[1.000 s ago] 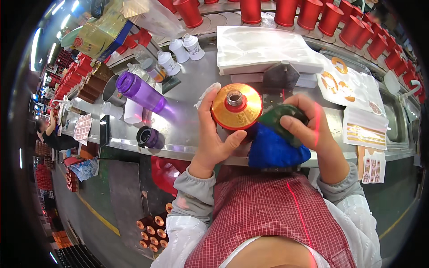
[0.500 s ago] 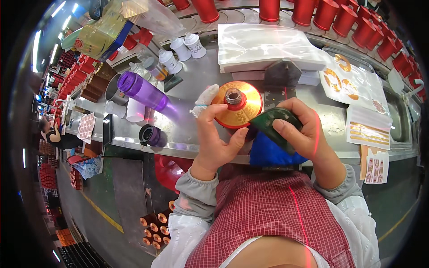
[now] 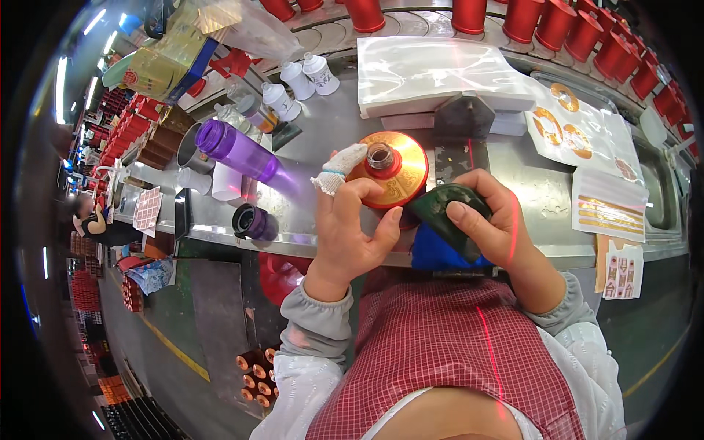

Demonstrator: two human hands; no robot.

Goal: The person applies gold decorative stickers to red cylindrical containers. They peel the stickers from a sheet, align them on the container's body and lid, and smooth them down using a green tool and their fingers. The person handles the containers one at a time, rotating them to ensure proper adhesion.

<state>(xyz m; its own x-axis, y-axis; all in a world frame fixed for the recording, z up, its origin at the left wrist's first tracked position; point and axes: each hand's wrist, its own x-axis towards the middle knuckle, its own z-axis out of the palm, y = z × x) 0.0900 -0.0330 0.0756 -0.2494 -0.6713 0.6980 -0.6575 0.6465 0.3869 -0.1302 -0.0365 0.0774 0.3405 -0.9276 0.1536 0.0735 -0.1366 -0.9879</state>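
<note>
A red bottle [image 3: 398, 163] with a shiny gold top and a bare threaded glass neck stands tilted just in front of me. My left hand [image 3: 349, 236] grips it from the left. The index finger bends onto the gold top, the thumb lies near its front edge, and another finger, in a white cloth finger cover [image 3: 345, 163], reaches along the far left rim. In my right hand [image 3: 499, 220], pinched between thumb and fingers, is a dark green flexible scraper pad [image 3: 449, 208], beside the bottle's right front edge. My hands hide the bottle's lower body.
Blue cloth [image 3: 444, 249] lies below the pad at the table edge. Left are a purple bottle [image 3: 238, 152], its dark cap [image 3: 251, 222] and white bottles [image 3: 281, 101]. White sheets [image 3: 433, 70] lie behind; gold decals [image 3: 610, 214] lie right. Red containers [image 3: 584, 33] line the conveyor.
The gold top has turned and tilted slightly. My left hand has shifted, with the covered finger now closer to the neck. The green pad has drawn back a little from the gold edge.
</note>
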